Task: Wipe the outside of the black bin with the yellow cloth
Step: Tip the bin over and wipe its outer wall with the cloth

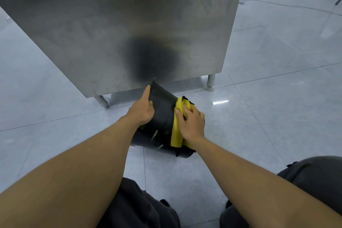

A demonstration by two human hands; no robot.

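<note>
Wiping mid-task, the right hand (191,122) presses the yellow cloth (176,135) flat on the black bin's (162,114) three-o'clock side; left hand (142,110), forefinger extended, steadies it. Next, fresh wall needs turning up.

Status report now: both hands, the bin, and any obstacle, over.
Left hand open, bracing the black bin, forefinger extended. Right hand pressing yellow cloth on the bin's side. Bin tilted on the floor, top end under the steel table edge.
</note>
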